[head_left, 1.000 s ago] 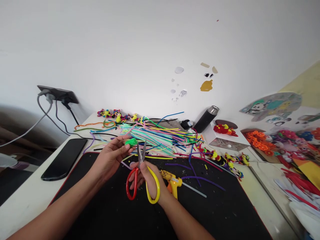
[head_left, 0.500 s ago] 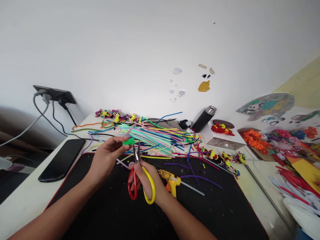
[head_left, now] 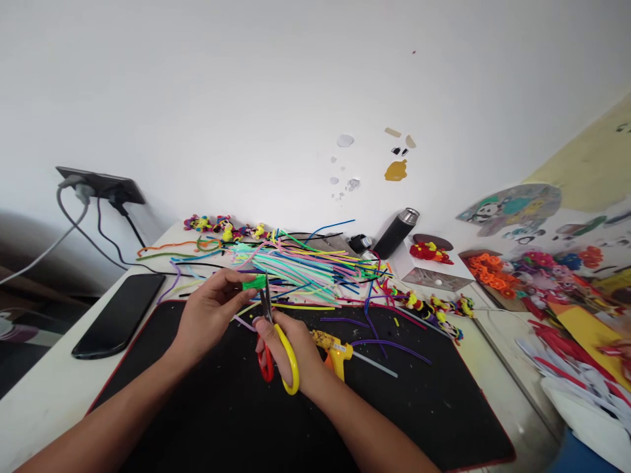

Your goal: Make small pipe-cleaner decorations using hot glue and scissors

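Between the thumb and fingertips of my left hand (head_left: 210, 312) is a small bright green fuzzy piece (head_left: 253, 282), looking like bundled pipe cleaner. My right hand (head_left: 290, 348) grips a pair of scissors (head_left: 286, 364) with one red and one yellow handle loop. The blades point up and away, nearly together, at the right end of the green piece. Whether they touch it I cannot tell. Just right of my right hand, a yellow glue gun (head_left: 335, 351) with a clear glue stick lies on the black mat (head_left: 236, 420).
Loose pipe cleaners (head_left: 296, 272) lie heaped behind the mat. A phone (head_left: 118, 315) rests at the left. A black flask (head_left: 397, 233) leans near a white box (head_left: 434, 266) at the back. Small colourful figures (head_left: 438, 309) lie at the right, with purple pipe cleaners (head_left: 394, 347) on the mat.
The scissor blades have closed from a clear gap to nearly together, right by the green piece. My view has turned slightly right.
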The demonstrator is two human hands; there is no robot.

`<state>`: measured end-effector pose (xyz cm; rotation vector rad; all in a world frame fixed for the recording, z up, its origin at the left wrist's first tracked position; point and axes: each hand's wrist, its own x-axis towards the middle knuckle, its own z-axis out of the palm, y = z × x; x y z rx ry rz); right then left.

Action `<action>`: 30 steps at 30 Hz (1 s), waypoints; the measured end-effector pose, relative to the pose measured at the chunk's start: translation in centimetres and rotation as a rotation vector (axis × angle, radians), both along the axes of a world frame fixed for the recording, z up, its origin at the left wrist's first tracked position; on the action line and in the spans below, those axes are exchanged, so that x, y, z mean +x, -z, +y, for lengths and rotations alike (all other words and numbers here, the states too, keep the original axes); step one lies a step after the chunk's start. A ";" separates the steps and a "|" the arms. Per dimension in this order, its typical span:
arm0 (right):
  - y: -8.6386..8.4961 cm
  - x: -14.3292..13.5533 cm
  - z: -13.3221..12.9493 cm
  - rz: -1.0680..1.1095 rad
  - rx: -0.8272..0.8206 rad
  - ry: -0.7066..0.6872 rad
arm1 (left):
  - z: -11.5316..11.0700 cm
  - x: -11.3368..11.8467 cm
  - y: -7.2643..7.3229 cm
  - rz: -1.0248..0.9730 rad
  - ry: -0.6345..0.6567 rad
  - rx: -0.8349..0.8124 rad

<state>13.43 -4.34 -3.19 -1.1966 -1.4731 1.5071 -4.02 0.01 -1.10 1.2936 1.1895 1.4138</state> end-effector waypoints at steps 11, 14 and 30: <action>0.0 -0.1 0.0 -0.013 0.018 0.026 | -0.1 -0.3 0.4 0.066 0.001 0.023; 0.2 0.0 0.0 -0.021 0.031 0.018 | -0.2 -0.4 0.6 0.092 -0.001 0.037; 0.3 0.0 -0.1 -0.059 0.042 0.028 | -0.1 -0.7 1.2 0.128 0.013 0.048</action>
